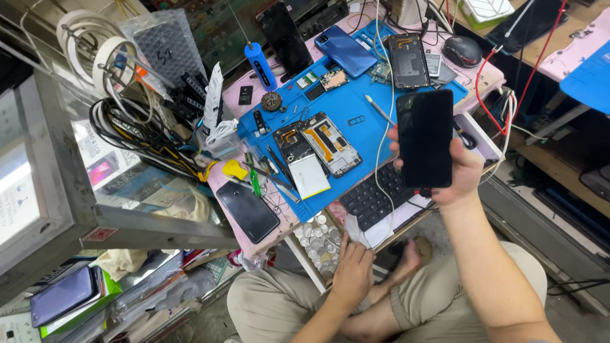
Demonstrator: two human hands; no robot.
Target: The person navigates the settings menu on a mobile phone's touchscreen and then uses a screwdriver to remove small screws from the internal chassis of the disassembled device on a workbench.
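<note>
My right hand [462,173] holds a black phone [424,137] upright, its dark screen facing me, above the right edge of a blue work mat [348,105]. My left hand [353,269] rests low by my knee, fingers on a white cloth or paper [359,237] under the table edge. On the mat lies an opened phone [330,143] with orange flex cables showing, next to a second opened black phone body [291,141] and a silver battery [309,175].
A black keyboard [373,195] sticks out under the mat. A black phone [248,211] lies face down at the mat's near left corner, with tweezers and tools beside it. Further back lie a blue phone [345,50], an opened phone [409,60], a mouse [462,50]. Tangled cables [136,130] crowd the left.
</note>
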